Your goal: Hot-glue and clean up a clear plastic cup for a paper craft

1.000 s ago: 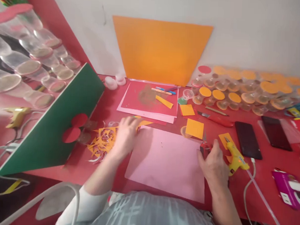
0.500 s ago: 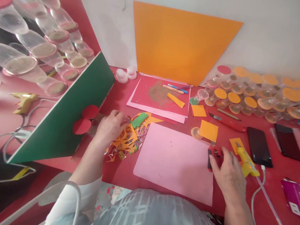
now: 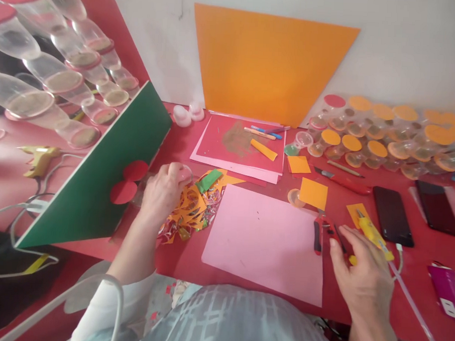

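Observation:
My left hand (image 3: pixel 162 190) is curled at the left of a heap of orange and green paper scraps (image 3: pixel 195 207), its fingers closed round what looks like a small clear cup (image 3: pixel 184 172). My right hand (image 3: pixel 362 277) lies with fingers spread on the red table (image 3: pixel 178 261), fingertips over the handle of a yellow glue gun (image 3: pixel 371 233). Red-handled scissors (image 3: pixel 322 231) lie just left of that hand. A pink sheet (image 3: pixel 264 240) sits between my two hands.
A green board (image 3: pixel 95 180) with two red circles leans at the left. A large orange sheet (image 3: pixel 270 62) stands against the wall. Many clear cups with orange lids (image 3: pixel 379 144), a red cutter (image 3: pixel 343 181) and two dark phones (image 3: pixel 393 215) fill the right side.
My left hand slid left off the pink sheet to the scrap heap and closed there. My right hand moved from the scissors toward the glue gun, fingers spreading.

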Tool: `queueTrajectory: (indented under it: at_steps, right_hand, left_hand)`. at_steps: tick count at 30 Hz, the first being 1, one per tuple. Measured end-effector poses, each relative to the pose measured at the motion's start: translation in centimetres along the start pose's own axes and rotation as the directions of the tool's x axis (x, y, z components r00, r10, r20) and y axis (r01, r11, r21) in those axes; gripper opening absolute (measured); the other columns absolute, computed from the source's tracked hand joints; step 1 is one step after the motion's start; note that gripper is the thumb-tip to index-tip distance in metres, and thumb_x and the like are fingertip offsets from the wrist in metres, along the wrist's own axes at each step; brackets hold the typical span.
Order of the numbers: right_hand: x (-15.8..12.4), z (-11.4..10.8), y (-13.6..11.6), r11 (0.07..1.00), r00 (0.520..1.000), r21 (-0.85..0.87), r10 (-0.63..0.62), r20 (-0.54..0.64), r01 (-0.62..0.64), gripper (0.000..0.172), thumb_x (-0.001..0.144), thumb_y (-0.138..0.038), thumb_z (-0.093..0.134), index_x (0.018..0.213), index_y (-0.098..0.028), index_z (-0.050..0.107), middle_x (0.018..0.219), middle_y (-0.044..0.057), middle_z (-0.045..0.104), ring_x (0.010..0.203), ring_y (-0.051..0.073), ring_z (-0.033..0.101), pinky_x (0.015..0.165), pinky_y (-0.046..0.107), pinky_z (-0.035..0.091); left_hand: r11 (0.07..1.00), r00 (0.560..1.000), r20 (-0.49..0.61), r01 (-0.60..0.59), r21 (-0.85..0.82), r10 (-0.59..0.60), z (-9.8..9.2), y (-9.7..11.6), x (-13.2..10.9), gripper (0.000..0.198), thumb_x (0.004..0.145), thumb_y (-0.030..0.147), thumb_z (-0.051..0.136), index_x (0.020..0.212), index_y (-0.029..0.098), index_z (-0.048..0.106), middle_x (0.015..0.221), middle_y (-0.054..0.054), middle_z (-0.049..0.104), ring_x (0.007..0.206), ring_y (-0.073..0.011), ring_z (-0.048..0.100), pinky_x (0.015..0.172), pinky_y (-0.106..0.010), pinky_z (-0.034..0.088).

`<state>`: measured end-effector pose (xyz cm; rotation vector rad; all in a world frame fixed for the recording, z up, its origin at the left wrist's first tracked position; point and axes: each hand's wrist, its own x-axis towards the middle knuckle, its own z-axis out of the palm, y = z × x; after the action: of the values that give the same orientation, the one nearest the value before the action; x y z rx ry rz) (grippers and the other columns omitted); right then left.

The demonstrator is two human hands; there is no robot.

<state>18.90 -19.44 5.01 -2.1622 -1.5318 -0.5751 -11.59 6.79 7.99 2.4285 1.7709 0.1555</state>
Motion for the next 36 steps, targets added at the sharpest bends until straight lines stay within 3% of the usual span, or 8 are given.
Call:
queueTrajectory:
  at_steps: [4,8,12,16,20,26,32,36]
  right_hand:
    - [-0.2,0.1,-1.1,0.995,0.998,0.078,0.058,-0.019,-0.057,0.029,0.099,-0.031,0.056,0.122,-0.015,0.062,0.101,0.015,0.077,0.086,0.025,0.075,0.079,0.037,0.060]
    - [0.1,1.0,-2.9,0.943,0.999,0.329,0.028,0.043,-0.041,0.023,0.101,-0.031,0.052,0.117,-0.018,0.063,0.091,0.010,0.077,0.076,0.020,0.075,0.071,0.031,0.062]
    - [1.2,1.7,-5.5,0.803,0.997,0.595,-0.004,0.080,-0.045,0.019,0.100,-0.022,0.052,0.117,-0.021,0.062,0.096,0.008,0.072,0.078,0.017,0.073,0.074,0.027,0.062]
    - [2.4,2.5,-7.2,0.700,0.999,0.714,-0.022,0.038,-0.012,0.024,0.099,-0.023,0.054,0.123,-0.023,0.060,0.097,0.007,0.064,0.077,0.016,0.068,0.071,0.029,0.061]
    - [2.6,3.6,-7.4,0.717,0.995,0.692,-0.010,-0.099,0.076,0.021,0.099,-0.026,0.055,0.119,-0.023,0.062,0.095,0.007,0.056,0.087,0.019,0.064,0.071,0.031,0.060]
    - [2.0,4.9,-7.2,0.696,0.995,0.718,0.069,-0.065,-0.001,0.008,0.098,-0.021,0.058,0.095,-0.024,0.064,0.084,0.002,0.052,0.073,0.015,0.060,0.062,0.027,0.054]
    - [1.9,5.3,-6.6,0.545,0.982,0.823,0.175,0.077,-0.162,0.010,0.097,-0.026,0.057,0.090,-0.025,0.064,0.081,0.001,0.055,0.074,0.015,0.059,0.060,0.026,0.050]
    - [2.1,6.0,-6.2,0.396,0.898,0.825,0.346,0.273,-0.403,0.010,0.093,-0.034,0.059,0.089,-0.025,0.056,0.071,-0.003,0.056,0.058,0.013,0.055,0.049,0.023,0.045]
  left_hand:
    - [0.933,0.986,-0.167,-0.052,-0.357,-0.009,0.7,0.0,-1.1,0.047,0.084,0.029,0.061,0.127,0.018,0.047,0.121,-0.015,0.058,0.103,-0.0303,0.065,0.085,-0.044,0.054]
    - [0.623,0.968,-0.094,-0.223,-0.750,0.233,2.1,3.1,-2.8,0.059,0.083,0.030,0.067,0.137,0.025,0.043,0.125,-0.011,0.054,0.109,-0.0250,0.062,0.097,-0.043,0.050]
    - [0.306,0.894,0.020,-0.132,-0.943,0.447,4.1,8.3,-4.3,0.047,0.086,0.027,0.067,0.129,0.025,0.048,0.119,-0.009,0.059,0.109,-0.0222,0.062,0.098,-0.039,0.049]
    - [0.136,0.834,0.032,-0.052,-0.989,0.551,5.6,12.2,-5.0,0.046,0.086,0.024,0.068,0.126,0.026,0.044,0.122,-0.007,0.060,0.111,-0.0195,0.062,0.101,-0.037,0.047]
    - [0.143,0.840,0.068,-0.012,-0.990,0.539,6.7,13.8,-4.8,0.049,0.084,0.026,0.071,0.126,0.024,0.047,0.119,-0.008,0.062,0.113,-0.0213,0.061,0.100,-0.038,0.047]
    - [0.197,0.825,0.139,0.034,-0.980,0.547,8.7,13.8,-4.5,0.050,0.079,0.030,0.076,0.122,0.022,0.054,0.112,-0.006,0.067,0.106,-0.0219,0.064,0.097,-0.036,0.049]
    - [0.143,0.733,0.227,0.176,-0.974,0.641,8.3,13.1,-4.1,0.054,0.081,0.035,0.077,0.127,0.025,0.050,0.122,-0.008,0.066,0.109,-0.0209,0.064,0.095,-0.035,0.050]
    - [0.097,0.666,0.239,0.244,-0.965,0.706,7.6,12.6,-3.5,0.042,0.084,0.032,0.076,0.119,0.026,0.053,0.127,-0.008,0.063,0.117,-0.0220,0.061,0.099,-0.036,0.049]
